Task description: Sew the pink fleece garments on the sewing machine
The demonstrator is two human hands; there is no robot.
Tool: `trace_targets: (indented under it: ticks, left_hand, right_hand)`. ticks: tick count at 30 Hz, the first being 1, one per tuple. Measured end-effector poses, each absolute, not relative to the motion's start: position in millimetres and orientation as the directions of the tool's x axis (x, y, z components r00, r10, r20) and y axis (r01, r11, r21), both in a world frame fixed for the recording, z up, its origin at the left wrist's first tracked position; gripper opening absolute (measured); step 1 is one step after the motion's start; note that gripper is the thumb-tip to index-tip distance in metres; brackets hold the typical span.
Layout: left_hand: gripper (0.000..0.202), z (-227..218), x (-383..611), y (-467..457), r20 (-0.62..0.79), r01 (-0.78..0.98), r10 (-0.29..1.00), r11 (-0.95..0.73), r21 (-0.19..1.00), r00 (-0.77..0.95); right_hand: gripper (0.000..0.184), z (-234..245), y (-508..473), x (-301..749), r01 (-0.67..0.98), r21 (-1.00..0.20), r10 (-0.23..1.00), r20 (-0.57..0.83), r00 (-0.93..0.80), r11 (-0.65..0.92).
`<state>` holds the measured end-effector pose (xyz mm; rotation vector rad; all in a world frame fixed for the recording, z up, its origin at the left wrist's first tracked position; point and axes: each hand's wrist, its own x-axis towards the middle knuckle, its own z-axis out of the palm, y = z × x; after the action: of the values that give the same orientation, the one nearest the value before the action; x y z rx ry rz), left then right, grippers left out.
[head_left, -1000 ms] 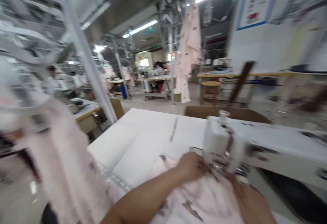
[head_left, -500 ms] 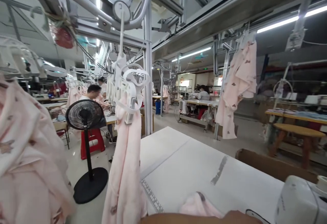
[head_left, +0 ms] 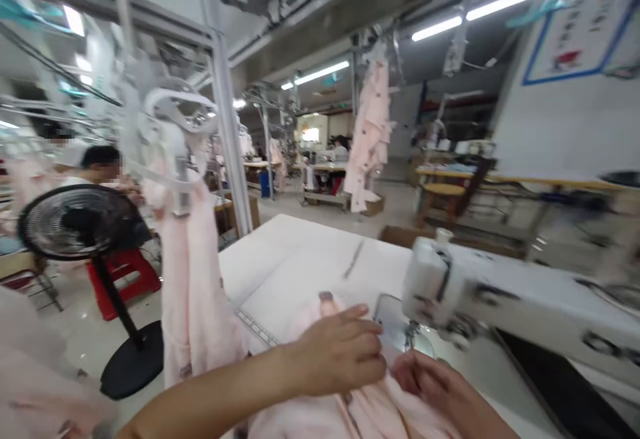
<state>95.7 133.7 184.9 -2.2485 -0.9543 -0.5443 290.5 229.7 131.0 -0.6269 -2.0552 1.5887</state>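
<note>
My left hand (head_left: 340,352) lies on a pale pink garment (head_left: 320,412) at the near edge of a white sewing table (head_left: 295,265), fingers curled and pinching the cloth. My right hand (head_left: 435,385) sits just to the right, fingers bent on the same pink fabric. Both hands are in front of the needle of a white sewing machine (head_left: 450,285), whose arm runs off to the right.
A pink garment (head_left: 187,272) hangs from a white clip hanger left of the table. A black standing fan (head_left: 75,225) and a red stool (head_left: 125,275) stand on the floor at left. Other workers sit at tables behind. Another pink garment (head_left: 370,132) hangs farther back.
The view has dropped and swung right from the overhead rails. Both hands and the sewing machine head are back in sight, with the hands on the pink fabric.
</note>
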Motion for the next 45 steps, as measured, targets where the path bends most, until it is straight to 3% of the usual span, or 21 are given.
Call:
trace_targets:
  ticks: [4,8,14,18,27,32,38,45]
  left_hand:
    - [0.01,184.6,107.6,129.2,0.628,0.692,0.373,-0.607,-0.39,0.682]
    - [0.008,168.9,118.3,134.9,0.535,0.592,0.343,-0.694,-0.41,0.772]
    - [0.008,151.8,119.5,145.0,0.33,0.485,0.367,-0.759,-0.435,0.87]
    - [0.01,151.0,121.0,146.3,0.264,0.478,0.4,-0.766,-0.43,0.878]
    - [0.018,140.3,118.7,150.9,0.256,0.483,0.414,-0.8,-0.355,0.873]
    - [0.015,140.4,122.7,150.4,0.185,0.472,0.434,-0.81,-0.348,0.882]
    - [0.007,142.9,128.6,151.0,0.208,0.468,0.421,-0.817,-0.336,0.883]
    - [0.009,138.5,126.7,153.2,0.214,0.487,0.438,-0.809,-0.33,0.873]
  right_hand:
    - [0.05,142.8,216.2,279.7,-0.029,-0.945,0.735,0.273,-0.62,0.327]
    - [0.042,149.5,208.4,277.4,-0.195,-0.958,0.699,0.286,-0.656,0.209]
    - [0.023,152.8,202.8,279.6,-0.086,-0.979,0.676,0.191,-0.712,0.186]
    - [0.018,153.9,203.4,280.4,-0.065,-0.983,0.689,0.168,-0.705,0.173]
    - [0.01,151.1,202.6,279.9,-0.105,-0.936,0.679,0.319,-0.661,0.337]
    - [0.017,153.0,202.8,276.9,-0.067,-0.972,0.716,0.213,-0.665,0.227]
    - [0.015,152.1,204.4,277.1,-0.053,-0.998,0.697,0.057,-0.714,0.026]
    - [0.013,150.4,205.3,280.4,-0.028,-1.0,0.695,0.023,-0.719,0.005]
